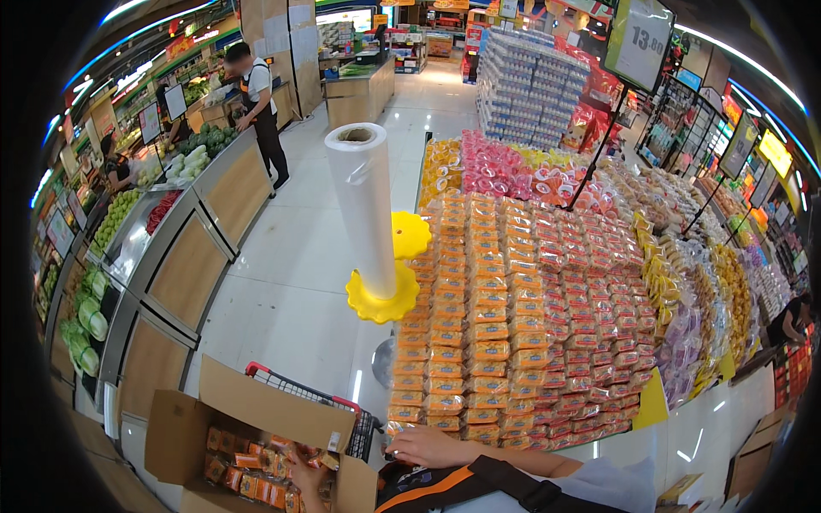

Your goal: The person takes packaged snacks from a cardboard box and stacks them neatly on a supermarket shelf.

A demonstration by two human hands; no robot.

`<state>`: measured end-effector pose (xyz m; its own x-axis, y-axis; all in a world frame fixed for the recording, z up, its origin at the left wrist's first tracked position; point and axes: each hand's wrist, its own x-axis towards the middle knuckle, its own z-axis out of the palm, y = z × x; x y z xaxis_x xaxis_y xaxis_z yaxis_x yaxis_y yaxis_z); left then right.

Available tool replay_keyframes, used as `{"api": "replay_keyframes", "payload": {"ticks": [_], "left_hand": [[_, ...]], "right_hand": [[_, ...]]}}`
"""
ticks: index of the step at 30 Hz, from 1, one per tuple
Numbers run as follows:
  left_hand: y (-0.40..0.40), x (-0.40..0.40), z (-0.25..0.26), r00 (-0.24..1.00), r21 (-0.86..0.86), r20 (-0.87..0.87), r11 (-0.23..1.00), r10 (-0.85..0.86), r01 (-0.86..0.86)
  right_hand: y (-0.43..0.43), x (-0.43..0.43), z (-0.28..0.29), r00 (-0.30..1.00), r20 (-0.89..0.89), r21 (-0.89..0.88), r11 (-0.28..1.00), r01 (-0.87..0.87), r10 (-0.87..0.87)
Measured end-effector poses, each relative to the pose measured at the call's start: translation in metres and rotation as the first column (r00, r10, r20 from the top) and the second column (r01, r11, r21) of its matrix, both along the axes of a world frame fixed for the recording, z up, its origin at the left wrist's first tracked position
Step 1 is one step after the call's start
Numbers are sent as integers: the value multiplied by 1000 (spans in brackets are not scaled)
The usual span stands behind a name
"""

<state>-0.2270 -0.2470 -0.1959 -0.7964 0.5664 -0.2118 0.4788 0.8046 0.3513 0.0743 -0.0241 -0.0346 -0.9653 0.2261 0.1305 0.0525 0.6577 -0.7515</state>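
Note:
My left hand (pixel 306 473) reaches into an open cardboard box (pixel 276 410) at the lower left, among orange plastic-wrapped snack packs (pixel 250 460). Its fingers are partly blurred, so whether they grip a pack does not show. My right hand (pixel 420 445) rests at the near left corner of a large display of stacked wrapped packs (pixel 489 331), orange-labelled on the left and red-labelled on the right. Its fingers touch a pack at the edge; a grip cannot be made out. The box stands on or in a shopping cart (pixel 308 392) with red corners.
A plastic-bag roll (pixel 362 211) stands upright on a yellow scalloped holder (pixel 383 292) beside the display's left edge. Vegetable counters (pixel 186 269) line the left, where a person (pixel 258 106) stands. A price sign (pixel 638 45) rises on a pole. Cardboard boxes (pixel 757 449) lie at the lower right.

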Motion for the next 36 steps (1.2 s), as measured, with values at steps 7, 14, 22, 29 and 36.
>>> {"api": "replay_keyframes", "payload": {"ticks": [7,14,22,29,36], "left_hand": [[-31,-25,-12,972,189,36,954,231,-233],[-57,0,105,493,491,870,150,-25,-858],[89,100,178,7,479,568,323,-823,-816],[100,143,180,-240,322,267,321,-933,-890],[100,142,171,-371,321,302,460,-878,-828]], "right_hand": [[0,1,-4,991,-129,39,998,41,-35],[19,0,18,994,63,-165,981,102,-93],[23,-47,54,993,-36,-706,706,57,-116],[24,-54,48,996,-24,-921,389,10,-81],[46,-40,62,944,-7,-908,397,132,-330]]}}
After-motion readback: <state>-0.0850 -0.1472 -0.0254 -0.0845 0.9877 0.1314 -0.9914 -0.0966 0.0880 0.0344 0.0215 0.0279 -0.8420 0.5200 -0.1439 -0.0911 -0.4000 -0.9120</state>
